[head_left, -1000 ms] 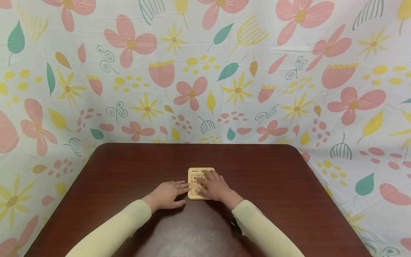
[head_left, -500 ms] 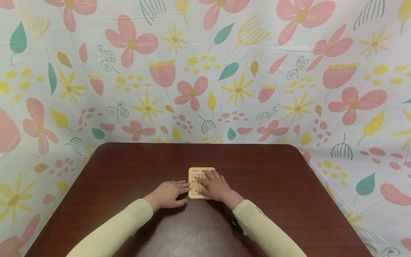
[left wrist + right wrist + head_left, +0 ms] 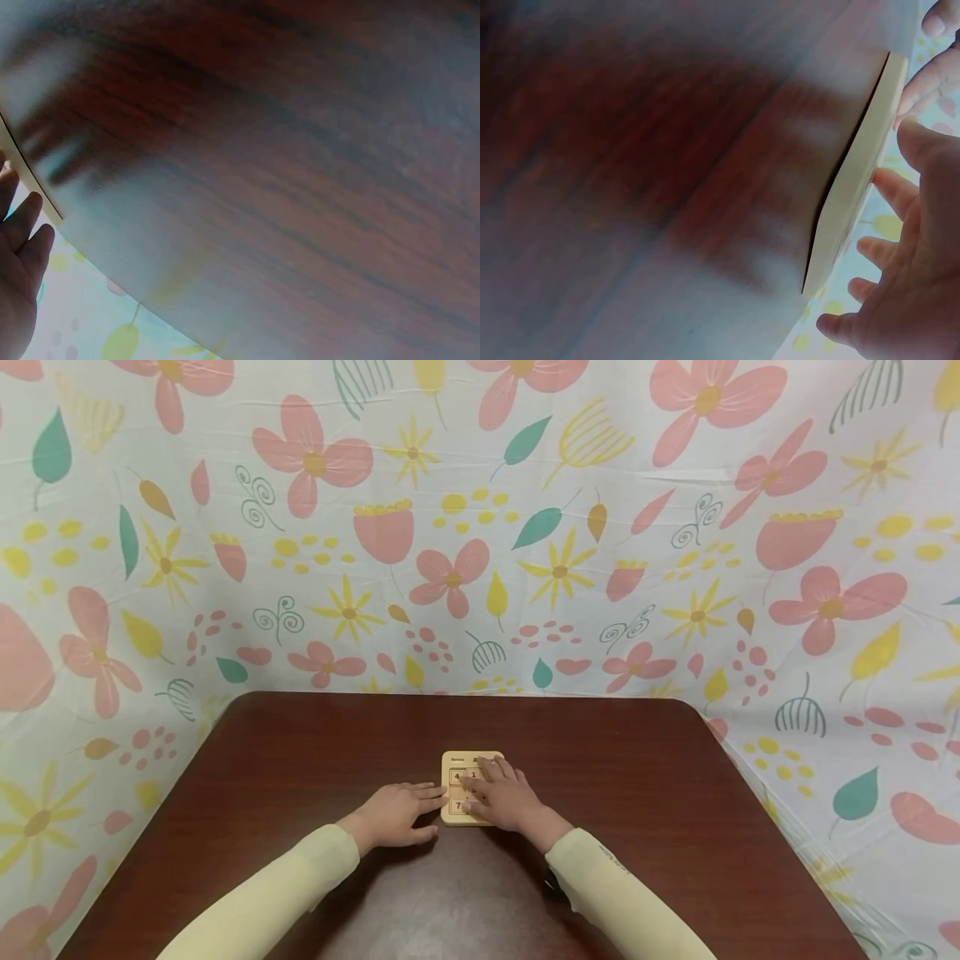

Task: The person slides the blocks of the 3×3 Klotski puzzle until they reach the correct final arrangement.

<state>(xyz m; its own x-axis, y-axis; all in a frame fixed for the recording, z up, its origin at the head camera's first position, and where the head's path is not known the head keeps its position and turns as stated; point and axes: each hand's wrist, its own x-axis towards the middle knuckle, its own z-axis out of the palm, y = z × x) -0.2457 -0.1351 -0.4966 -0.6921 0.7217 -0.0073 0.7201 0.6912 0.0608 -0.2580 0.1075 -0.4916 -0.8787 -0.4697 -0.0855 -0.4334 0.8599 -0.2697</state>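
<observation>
A small pale wooden number sliding puzzle (image 3: 455, 817) lies flat on the table, its tiles 4, 1 and 7 showing on the left side. My right hand (image 3: 512, 799) spreads over its right half, fingers on the tiles and hiding several of them. From the left, my left hand (image 3: 396, 815) reaches in with straight fingers, the fingertips right at the puzzle's left edge. In the right wrist view the puzzle's edge (image 3: 859, 169) runs beside the splayed right fingers (image 3: 889, 193). The left wrist view catches the left hand (image 3: 19, 270) at its border, fingers extended.
The dark reddish-brown wooden table (image 3: 337, 735) has rounded far corners and a glossy top that reflects the hands. Behind it and along both sides hangs a white curtain (image 3: 480, 527) with pink, yellow and green flower prints. Cream sleeves cover both forearms.
Both hands keep their places on and beside the puzzle. The whole head view has shifted very slightly to the right.
</observation>
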